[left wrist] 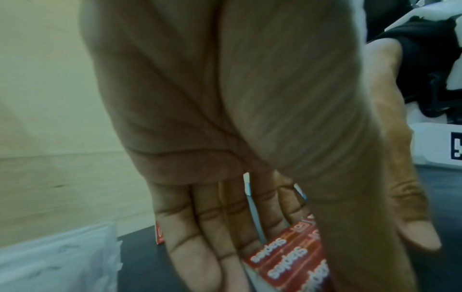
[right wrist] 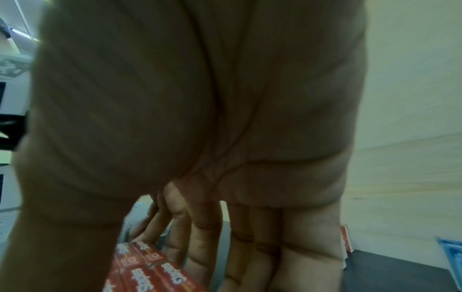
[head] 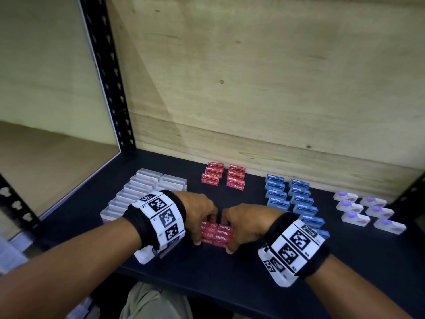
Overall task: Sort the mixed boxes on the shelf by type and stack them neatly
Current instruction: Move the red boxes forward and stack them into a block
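A cluster of red staples boxes [head: 217,234] sits on the dark shelf [head: 230,284] near its front edge. My left hand [head: 202,226] grips the cluster's left side, fingers behind it and thumb in front. My right hand [head: 232,229] grips the right side the same way. In the left wrist view my fingers [left wrist: 200,237] reach down behind the red boxes [left wrist: 287,262]. The right wrist view shows the red boxes [right wrist: 150,274] under my fingers [right wrist: 205,247]. Two stacked rows of red boxes [head: 223,178] stand at the back.
Clear plastic boxes [head: 142,194] are lined up at the left, partly behind my left wrist. Two rows of blue boxes [head: 289,199] run along the right, with white-and-purple boxes [head: 368,210] farther right. A black shelf post [head: 108,77] and a wooden back panel [head: 253,88] bound the shelf.
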A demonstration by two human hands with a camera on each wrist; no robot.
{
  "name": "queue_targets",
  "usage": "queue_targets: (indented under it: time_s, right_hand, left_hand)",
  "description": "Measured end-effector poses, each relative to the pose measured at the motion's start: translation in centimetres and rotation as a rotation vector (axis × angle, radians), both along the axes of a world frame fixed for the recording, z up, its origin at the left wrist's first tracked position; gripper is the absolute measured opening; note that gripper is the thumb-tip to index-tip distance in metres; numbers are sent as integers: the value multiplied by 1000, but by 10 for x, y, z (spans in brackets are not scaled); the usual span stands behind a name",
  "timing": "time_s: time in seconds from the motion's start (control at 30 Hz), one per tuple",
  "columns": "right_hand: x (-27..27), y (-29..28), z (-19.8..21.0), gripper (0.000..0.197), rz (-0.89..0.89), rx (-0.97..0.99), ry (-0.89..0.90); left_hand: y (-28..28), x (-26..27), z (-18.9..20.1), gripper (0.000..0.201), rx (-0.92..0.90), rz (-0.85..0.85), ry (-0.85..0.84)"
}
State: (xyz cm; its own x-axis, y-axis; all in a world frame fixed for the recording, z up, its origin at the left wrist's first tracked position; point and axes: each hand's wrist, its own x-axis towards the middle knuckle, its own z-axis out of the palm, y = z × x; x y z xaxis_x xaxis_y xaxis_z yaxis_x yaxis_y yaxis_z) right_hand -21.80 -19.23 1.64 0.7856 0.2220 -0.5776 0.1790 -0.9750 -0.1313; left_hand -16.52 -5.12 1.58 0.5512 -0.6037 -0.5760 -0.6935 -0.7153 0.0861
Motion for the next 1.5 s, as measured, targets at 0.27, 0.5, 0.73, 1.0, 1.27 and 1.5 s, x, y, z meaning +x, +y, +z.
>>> queue_targets:
  time_s: [0.27,0.5,0.73,1.0,1.27,1.5]
  right_hand:
    - [1,2,-2,57,5,0,-7]
    - [1,2,-2,53,7,13,-13]
    - [6,-2,0,57,-8,17,7]
    - [42,-35,27,48,-98,48,-118]
    - [99,-61,23,28,-148,-1,-285]
    - [125,-66,3,20,-129,-72,-265]
  left_hand:
    - [1,1,-2,61,-18,-2,-4]
    - [2,2,-3,60,-23,9,-15]
    - [3,5,2,63,-27,31,41]
    - [-1,40,22,48,-156,176,-26]
    - [-19,97,21,34,-146,184,-271]
    - [-29,126,8,21,-60,191,-308]
